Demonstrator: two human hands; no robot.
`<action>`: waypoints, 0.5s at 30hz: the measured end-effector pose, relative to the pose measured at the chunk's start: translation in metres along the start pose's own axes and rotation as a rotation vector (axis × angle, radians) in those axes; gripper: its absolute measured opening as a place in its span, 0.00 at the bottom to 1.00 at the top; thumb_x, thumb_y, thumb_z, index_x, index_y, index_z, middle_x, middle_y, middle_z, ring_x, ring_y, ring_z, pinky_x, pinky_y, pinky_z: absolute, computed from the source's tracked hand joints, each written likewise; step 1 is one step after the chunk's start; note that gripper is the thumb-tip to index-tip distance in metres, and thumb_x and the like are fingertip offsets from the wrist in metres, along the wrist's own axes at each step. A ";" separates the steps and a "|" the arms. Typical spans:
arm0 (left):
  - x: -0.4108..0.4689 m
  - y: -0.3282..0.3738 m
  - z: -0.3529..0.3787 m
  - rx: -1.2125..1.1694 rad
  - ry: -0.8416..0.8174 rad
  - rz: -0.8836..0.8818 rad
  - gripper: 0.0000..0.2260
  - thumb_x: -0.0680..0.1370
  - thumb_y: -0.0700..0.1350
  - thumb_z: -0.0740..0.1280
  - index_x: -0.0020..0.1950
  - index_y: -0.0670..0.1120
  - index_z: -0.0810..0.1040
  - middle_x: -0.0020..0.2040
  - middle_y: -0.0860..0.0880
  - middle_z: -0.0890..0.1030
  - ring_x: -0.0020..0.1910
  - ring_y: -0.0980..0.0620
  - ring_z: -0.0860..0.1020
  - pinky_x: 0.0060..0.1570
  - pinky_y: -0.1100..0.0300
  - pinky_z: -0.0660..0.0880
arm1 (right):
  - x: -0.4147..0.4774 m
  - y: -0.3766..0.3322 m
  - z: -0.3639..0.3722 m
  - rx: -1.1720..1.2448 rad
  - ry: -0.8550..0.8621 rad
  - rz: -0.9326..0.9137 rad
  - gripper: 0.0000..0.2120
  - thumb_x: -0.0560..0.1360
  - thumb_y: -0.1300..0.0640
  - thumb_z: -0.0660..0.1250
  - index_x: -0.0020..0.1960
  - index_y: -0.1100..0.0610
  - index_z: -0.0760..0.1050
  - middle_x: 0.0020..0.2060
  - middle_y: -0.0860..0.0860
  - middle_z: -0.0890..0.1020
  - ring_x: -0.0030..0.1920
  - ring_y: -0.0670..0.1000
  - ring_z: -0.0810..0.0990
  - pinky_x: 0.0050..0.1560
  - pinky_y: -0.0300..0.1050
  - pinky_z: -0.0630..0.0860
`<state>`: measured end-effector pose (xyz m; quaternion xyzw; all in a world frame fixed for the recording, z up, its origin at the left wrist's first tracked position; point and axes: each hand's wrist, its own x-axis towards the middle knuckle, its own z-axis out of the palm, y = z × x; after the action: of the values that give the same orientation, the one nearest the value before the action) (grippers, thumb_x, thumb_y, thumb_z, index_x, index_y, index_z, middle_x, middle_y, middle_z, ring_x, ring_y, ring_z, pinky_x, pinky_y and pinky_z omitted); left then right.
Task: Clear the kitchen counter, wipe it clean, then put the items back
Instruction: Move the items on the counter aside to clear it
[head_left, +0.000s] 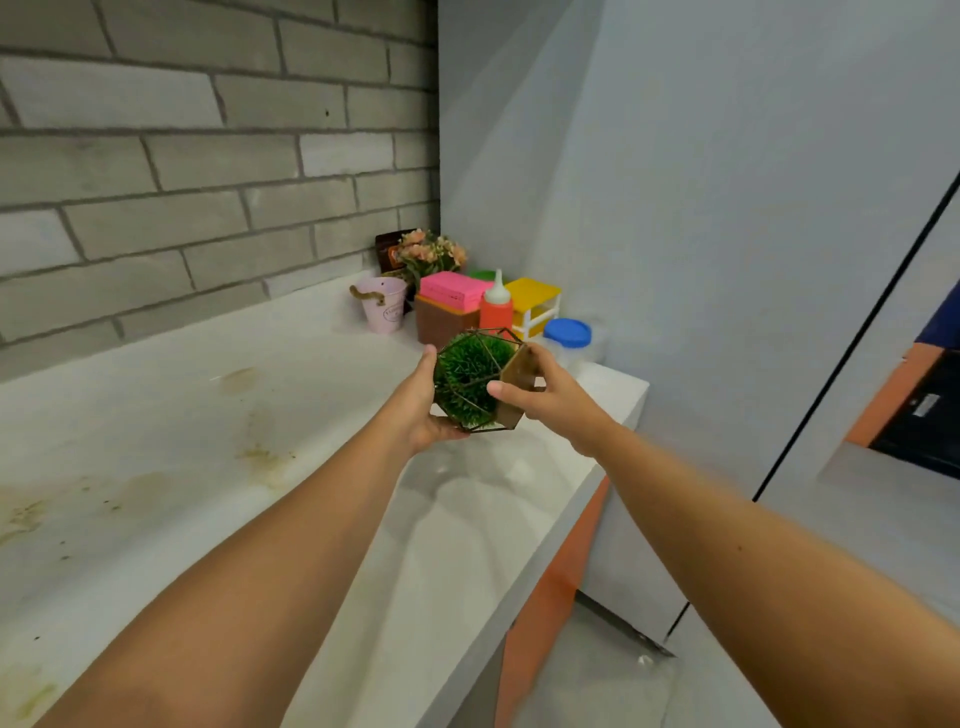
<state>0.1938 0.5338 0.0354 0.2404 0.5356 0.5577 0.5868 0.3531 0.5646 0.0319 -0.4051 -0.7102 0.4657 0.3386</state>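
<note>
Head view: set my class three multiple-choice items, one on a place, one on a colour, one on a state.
1. The pink bucket stands: A) beside the brick wall; B) on the floor; C) in a sink.
2. The clear tub's lid is: A) red; B) blue; C) black.
3. The wire planter is: A) set down untouched; B) held by left hand and right hand; C) hanging up.
Answers: 1 A, it sits on the counter near the bricks; 2 B, the lid shows blue; 3 B, both hands clasp it.

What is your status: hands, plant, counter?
Left hand and right hand both hold the wire-framed plant terrarium above the counter. Containers crowd the far corner. Brown stains unwiped.
</note>
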 end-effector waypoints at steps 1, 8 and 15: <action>0.006 0.000 0.008 0.017 -0.020 0.000 0.18 0.80 0.60 0.52 0.52 0.49 0.74 0.48 0.47 0.75 0.50 0.43 0.75 0.49 0.45 0.74 | -0.001 0.003 -0.009 0.016 0.013 0.012 0.26 0.73 0.50 0.70 0.67 0.50 0.64 0.60 0.48 0.74 0.58 0.48 0.74 0.44 0.36 0.74; 0.041 -0.001 0.079 0.249 -0.167 0.169 0.18 0.78 0.57 0.61 0.64 0.50 0.70 0.58 0.49 0.77 0.48 0.49 0.78 0.44 0.51 0.79 | 0.013 0.032 -0.080 0.204 0.129 0.160 0.16 0.78 0.41 0.57 0.63 0.45 0.66 0.63 0.48 0.74 0.62 0.51 0.74 0.58 0.50 0.74; 0.084 -0.016 0.156 0.444 -0.112 0.374 0.19 0.72 0.54 0.71 0.60 0.55 0.70 0.60 0.47 0.77 0.54 0.47 0.79 0.49 0.50 0.79 | 0.033 0.078 -0.148 0.407 0.283 0.217 0.20 0.83 0.48 0.47 0.68 0.54 0.68 0.64 0.54 0.75 0.65 0.54 0.73 0.60 0.50 0.72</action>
<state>0.3235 0.6554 0.0394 0.4877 0.5577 0.5112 0.4357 0.4860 0.6697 0.0118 -0.4635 -0.5001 0.5711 0.4571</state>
